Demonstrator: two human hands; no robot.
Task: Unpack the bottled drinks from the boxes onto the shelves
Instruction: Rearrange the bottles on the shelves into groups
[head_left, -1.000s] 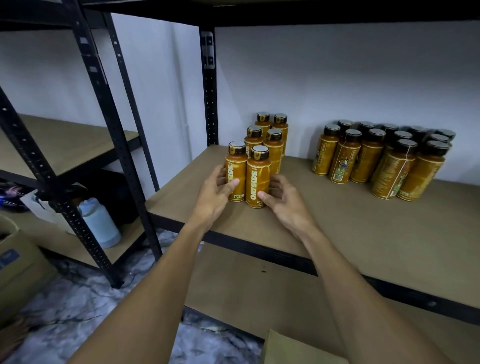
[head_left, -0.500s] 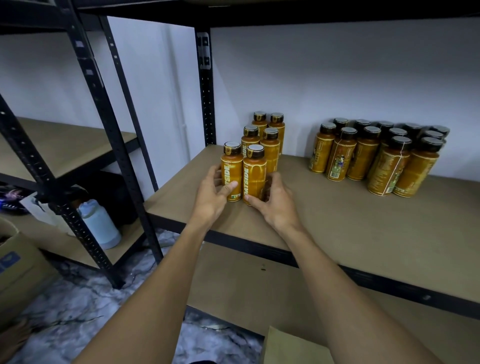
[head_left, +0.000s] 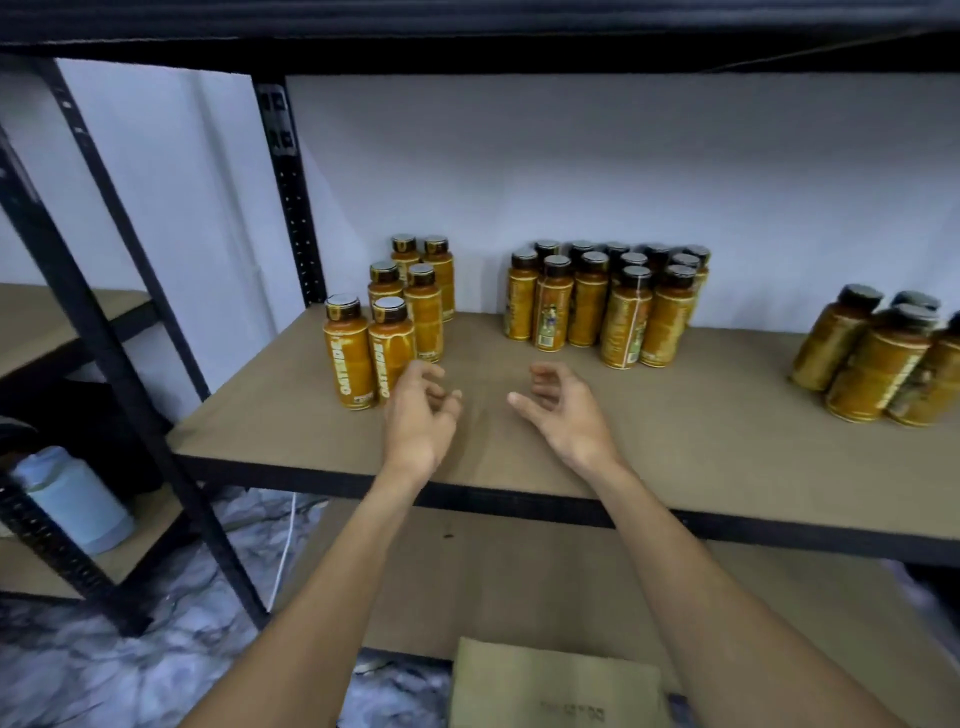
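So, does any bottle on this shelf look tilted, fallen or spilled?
Nothing stands out. All three bottle groups, left, middle and right, stand upright with caps on; the shelf looks dry. Both hands are empty.

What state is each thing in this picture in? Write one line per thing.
Left hand: empty, fingers curled.
Right hand: empty, open.
Left bottle group: upright, capped.
Middle bottle group: upright, capped.
Right bottle group: capped, standing.
Cardboard box: below, contents unseen.
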